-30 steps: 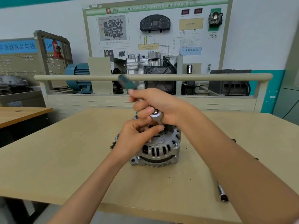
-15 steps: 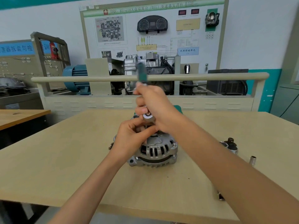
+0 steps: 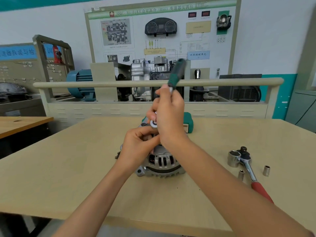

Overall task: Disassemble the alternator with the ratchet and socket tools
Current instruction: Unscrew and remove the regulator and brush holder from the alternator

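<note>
Gripping the shaft of the green-handled ratchet (image 3: 176,74) in curled fingers, the right hand (image 3: 169,115) held the tool tilted, its handle pointing up and away to the right and its round silver head (image 3: 154,124) down over the top of the alternator (image 3: 160,161). The left hand (image 3: 138,146) sat just below that head, fingers bent and pinched in around the top of the alternator; exactly what they clamped was hidden behind the knuckles. The alternator stood on the tan table (image 3: 68,177), near its middle, vented silver housing facing the camera. Behind the hands lay a green case (image 3: 189,122). Well off to the right on the table rested a second ratchet with a red handle (image 3: 251,173), a large socket (image 3: 233,158) touching its head and two small sockets (image 3: 266,170) standing on either side of its shaft.
</note>
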Demonstrator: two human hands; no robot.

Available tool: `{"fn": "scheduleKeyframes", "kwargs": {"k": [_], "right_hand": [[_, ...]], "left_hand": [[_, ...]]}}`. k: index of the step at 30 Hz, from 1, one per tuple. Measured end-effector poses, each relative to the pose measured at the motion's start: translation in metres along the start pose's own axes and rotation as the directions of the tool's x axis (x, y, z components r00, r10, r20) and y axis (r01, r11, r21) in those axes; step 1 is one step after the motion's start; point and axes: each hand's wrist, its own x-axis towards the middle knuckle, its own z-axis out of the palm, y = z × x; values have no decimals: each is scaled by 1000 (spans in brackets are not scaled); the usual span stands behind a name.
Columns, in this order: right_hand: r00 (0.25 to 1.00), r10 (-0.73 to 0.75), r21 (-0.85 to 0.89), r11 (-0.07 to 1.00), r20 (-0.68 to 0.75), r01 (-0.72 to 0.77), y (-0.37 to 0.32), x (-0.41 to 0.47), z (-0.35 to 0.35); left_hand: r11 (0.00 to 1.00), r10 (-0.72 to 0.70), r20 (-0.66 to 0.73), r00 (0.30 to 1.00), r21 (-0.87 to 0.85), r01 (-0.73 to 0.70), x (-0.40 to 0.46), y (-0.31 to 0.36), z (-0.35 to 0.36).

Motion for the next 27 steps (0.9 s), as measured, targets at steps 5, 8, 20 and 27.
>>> {"fn": "scheduleKeyframes", "kwargs": {"k": [5,8,20,27], "right_hand": [[780,532,-352,836,329,-422,-12,13,0],[795,521,-282,849,311,-447,-14,13,0],[996,45,-45,998,-74,-49,-4,1,5],[682,628,-414,772,375,-482,-21,16,-4]], "left_hand": [[999,-37,-12,999,-27,37,1,-4,-1],[999,-40,-1,999,-33,40,2,-3,0],[1000,5,-22,1000,8,-5,2,-2,4],[998,-58,44,997,31,57,3,-4,1]]}}
